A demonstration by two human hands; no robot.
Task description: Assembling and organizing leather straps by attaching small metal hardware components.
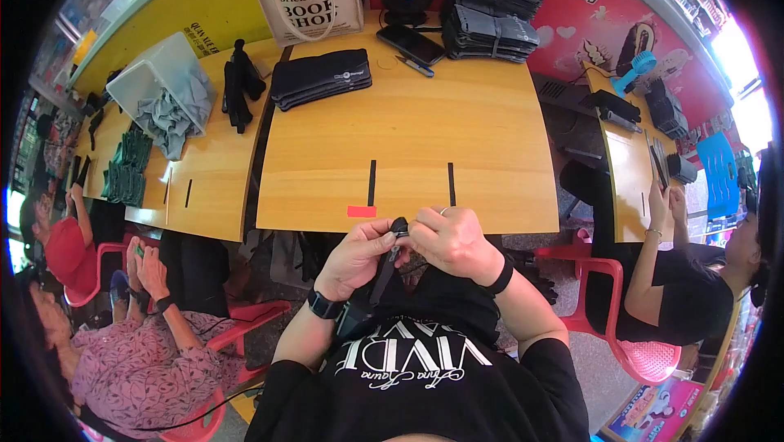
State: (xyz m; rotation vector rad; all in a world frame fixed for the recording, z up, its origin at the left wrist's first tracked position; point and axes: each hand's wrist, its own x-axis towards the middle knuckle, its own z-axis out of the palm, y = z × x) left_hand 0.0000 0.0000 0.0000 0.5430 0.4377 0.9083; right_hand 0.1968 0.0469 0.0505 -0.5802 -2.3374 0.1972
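The L hand (353, 259) has its thumb & fingers pinched on a black strip (399, 227). The strip is btwn the 2 hands, at the L hand's thumb tip, & its long way seems to run down twd the black shirt (425, 381). The R hand (451, 243) is curled up right by the strip's top; can't tell if it grips too.
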